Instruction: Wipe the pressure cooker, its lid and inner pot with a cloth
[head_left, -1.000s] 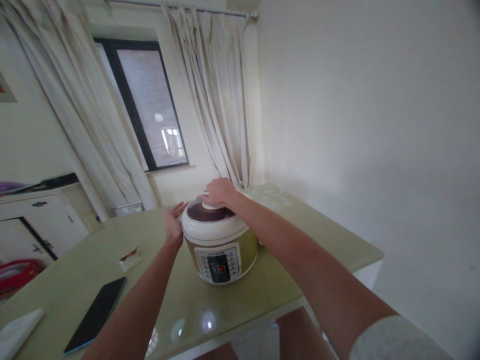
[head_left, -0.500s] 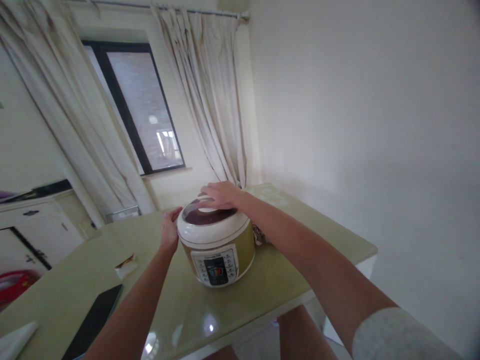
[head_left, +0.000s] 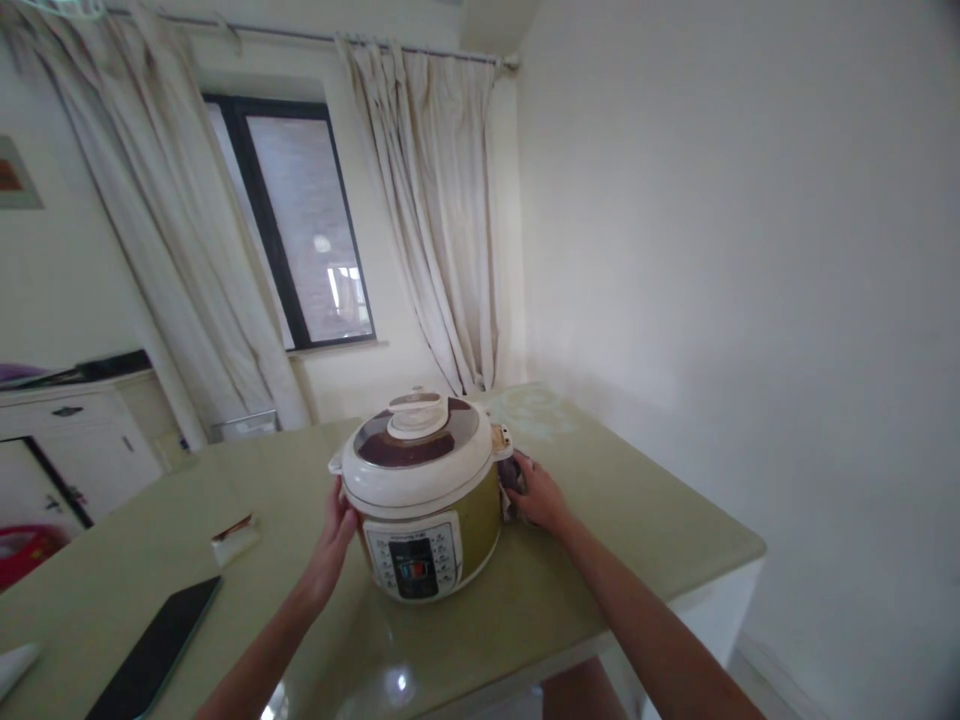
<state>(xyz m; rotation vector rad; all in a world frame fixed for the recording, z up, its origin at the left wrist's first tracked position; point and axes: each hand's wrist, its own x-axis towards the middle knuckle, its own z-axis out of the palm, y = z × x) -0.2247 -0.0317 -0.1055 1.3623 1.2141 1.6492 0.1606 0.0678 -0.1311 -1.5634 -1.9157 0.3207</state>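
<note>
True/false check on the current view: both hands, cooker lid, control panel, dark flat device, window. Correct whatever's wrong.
1. The left hand is against the side of the electric cooker. True.
2. The right hand is on the lid handle. False: it is low beside the cooker, and no hand touches the handle.
3. The control panel faces the person. True.
4. The lid lies on the table next to the cooker. False: it sits on top of the cooker.
5. The dark flat device is left of the cooker. True.
6. Curtains cover the whole window. False: its pane shows between them.
</note>
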